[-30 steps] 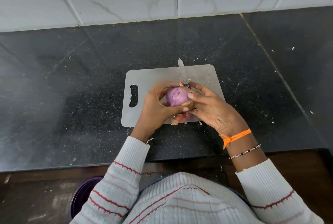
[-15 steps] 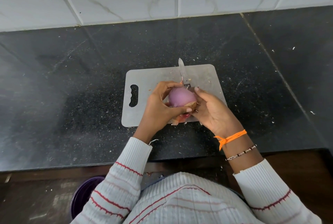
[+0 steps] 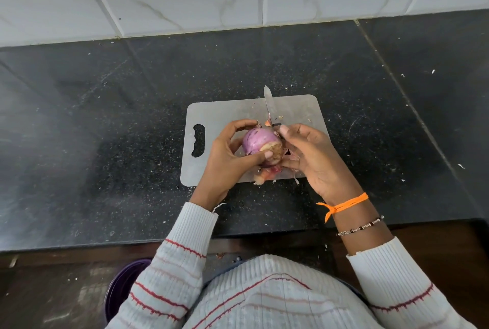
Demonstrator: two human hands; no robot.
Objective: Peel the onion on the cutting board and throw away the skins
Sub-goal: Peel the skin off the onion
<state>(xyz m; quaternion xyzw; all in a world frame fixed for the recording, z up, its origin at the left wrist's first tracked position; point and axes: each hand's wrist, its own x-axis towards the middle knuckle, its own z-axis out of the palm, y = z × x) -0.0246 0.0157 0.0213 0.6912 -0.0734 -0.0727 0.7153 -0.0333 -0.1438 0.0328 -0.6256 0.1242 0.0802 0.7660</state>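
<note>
Head view: left hand [image 3: 225,159] grips onion [image 3: 260,146] above board [image 3: 225,114], thumb on it. Right hand [image 3: 312,156] half-curled, fingertips at its root end. Skins [image 3: 266,175] on board's near edge; knife [image 3: 268,102] behind.

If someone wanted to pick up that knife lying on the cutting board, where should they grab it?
By the dark handle end, though most of it is hidden behind the right hand. The knife lies flat on the cutting board, its bare blade pointing away toward the wall, its tip past the board's far edge. I would come from the near side, once the hand moves off.
</note>
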